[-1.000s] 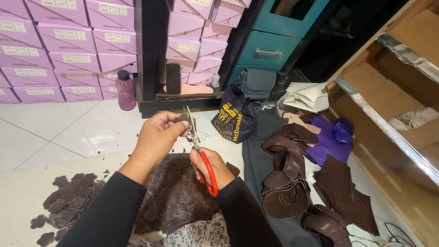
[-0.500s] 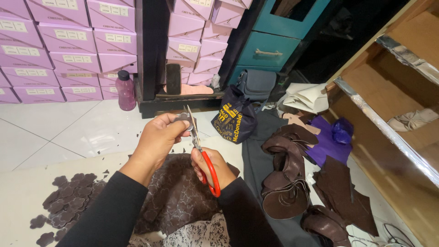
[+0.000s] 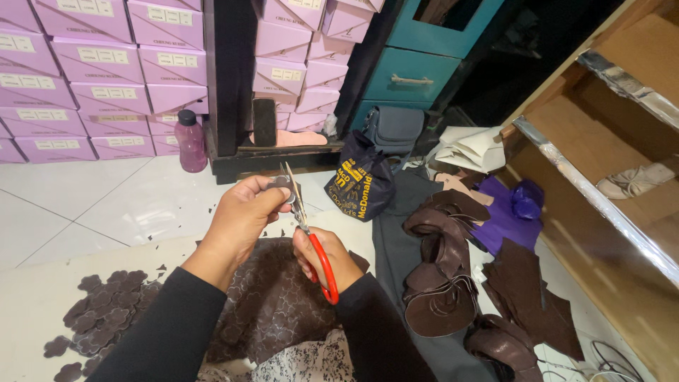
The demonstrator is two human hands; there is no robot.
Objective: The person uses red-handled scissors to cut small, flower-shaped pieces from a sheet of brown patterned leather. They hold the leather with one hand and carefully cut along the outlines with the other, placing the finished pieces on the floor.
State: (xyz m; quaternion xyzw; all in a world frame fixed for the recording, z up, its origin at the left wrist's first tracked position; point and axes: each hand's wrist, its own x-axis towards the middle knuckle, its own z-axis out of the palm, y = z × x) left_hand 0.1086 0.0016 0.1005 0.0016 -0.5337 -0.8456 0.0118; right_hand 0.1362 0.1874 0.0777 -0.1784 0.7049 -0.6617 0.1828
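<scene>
My left hand [image 3: 242, 219] pinches a small dark brown leather piece [image 3: 281, 185] at its fingertips. My right hand [image 3: 327, 257] grips red-handled scissors [image 3: 311, 237], whose metal blades point up and meet the piece's right edge. Under both hands lies a large dark brown patterned leather sheet [image 3: 272, 311]. A cluster of several small flower-shaped brown cutouts [image 3: 99, 318] lies on the pale board to the lower left.
Stacked lilac boxes [image 3: 106, 78] fill the back left, with a pink bottle [image 3: 191, 141] before them. A dark printed bag [image 3: 361, 180], curled brown leather pieces [image 3: 438, 283], purple fabric [image 3: 506, 219] and a wooden shelf unit [image 3: 608, 177] are on the right.
Both hands stay in nearly the same place; the scissors and the small piece shift only slightly between frames.
</scene>
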